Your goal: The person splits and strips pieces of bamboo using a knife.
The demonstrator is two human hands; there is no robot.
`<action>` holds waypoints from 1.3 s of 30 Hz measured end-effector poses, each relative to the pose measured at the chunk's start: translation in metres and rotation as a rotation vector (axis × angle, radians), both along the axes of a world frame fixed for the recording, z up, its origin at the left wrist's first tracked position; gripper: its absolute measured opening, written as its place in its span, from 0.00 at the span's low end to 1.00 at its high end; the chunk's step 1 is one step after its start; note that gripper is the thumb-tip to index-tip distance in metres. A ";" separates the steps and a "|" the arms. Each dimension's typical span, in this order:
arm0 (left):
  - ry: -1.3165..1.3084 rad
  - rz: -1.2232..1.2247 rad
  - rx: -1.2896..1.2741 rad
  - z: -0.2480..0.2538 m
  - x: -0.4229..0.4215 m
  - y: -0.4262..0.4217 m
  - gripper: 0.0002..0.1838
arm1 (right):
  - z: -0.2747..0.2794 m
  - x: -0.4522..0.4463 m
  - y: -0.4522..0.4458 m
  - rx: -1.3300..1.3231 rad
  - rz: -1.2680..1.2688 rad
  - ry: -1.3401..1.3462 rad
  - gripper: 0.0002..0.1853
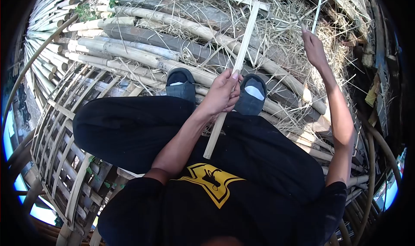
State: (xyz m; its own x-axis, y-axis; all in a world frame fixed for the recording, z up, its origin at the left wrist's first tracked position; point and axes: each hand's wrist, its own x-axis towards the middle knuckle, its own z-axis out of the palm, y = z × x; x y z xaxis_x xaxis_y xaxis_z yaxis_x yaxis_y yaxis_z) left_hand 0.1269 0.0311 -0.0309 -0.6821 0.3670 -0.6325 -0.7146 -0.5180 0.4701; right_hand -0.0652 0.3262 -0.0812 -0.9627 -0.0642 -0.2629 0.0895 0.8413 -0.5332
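My left hand point(222, 92) is closed round a long, flat bamboo strip point(246, 38), which slants from the ground litter down across my lap. The strip's near end lies over my black shirt. Out to the right, my right hand point(314, 49) is closed in a fist above the straw-like shavings. A thin, pale, straight length point(319, 8) rises from beside that fist, and a short darker tip shows by the thumb. What exactly the fist grips is not clear. Between the two hands lie bamboo shavings point(281, 43) and poles.
Bamboo poles point(181, 21) cover the ground ahead, with dark planks among them. My feet, in dark slippers point(180, 84), rest on the poles. A lattice of split bamboo point(65, 151) stands at the left. Curved poles point(382, 142) and dark timber border the right side.
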 end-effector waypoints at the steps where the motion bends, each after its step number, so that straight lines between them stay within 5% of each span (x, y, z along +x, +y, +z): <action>1: -0.009 -0.025 -0.056 0.000 -0.001 0.001 0.11 | 0.008 0.012 -0.016 -0.012 0.153 -0.012 0.27; 6: 0.041 -0.065 -0.151 -0.003 -0.002 0.000 0.10 | 0.052 0.071 -0.086 0.025 0.650 -0.216 0.25; 13: 0.003 -0.081 -0.181 0.006 -0.001 0.002 0.09 | 0.029 0.082 -0.082 -0.064 0.762 0.017 0.18; 17: 0.024 -0.074 -0.208 0.000 -0.005 0.002 0.08 | 0.016 0.068 -0.078 0.091 0.758 0.062 0.23; 19: -0.024 -0.042 -0.190 0.006 -0.003 -0.004 0.08 | 0.002 0.041 -0.060 0.130 0.549 0.057 0.22; 21: 0.014 -0.113 -0.159 0.012 0.010 -0.004 0.09 | -0.003 -0.016 0.002 0.331 0.173 -0.024 0.31; 24: 0.039 -0.164 -0.146 0.016 0.005 -0.009 0.10 | 0.034 -0.042 0.063 0.250 0.070 0.233 0.31; 28: -0.002 -0.105 -0.179 0.009 -0.002 -0.001 0.11 | 0.047 -0.008 0.020 0.041 0.039 0.196 0.28; 32: 0.060 -0.161 -0.359 0.006 0.000 0.003 0.11 | 0.044 0.058 -0.068 -0.042 0.489 -0.173 0.26; 39: 0.382 -0.302 -0.917 -0.015 0.009 0.002 0.12 | 0.036 0.097 -0.093 0.002 0.743 -0.121 0.21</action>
State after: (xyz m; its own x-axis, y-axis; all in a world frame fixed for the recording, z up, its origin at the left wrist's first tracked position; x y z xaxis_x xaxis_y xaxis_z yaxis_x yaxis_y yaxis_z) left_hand 0.1362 0.0334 -0.0455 -0.8556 0.0432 -0.5158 -0.4753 0.3287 0.8161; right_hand 0.0318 0.2336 -0.0456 -0.6302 -0.6853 -0.3649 -0.4444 0.7038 -0.5542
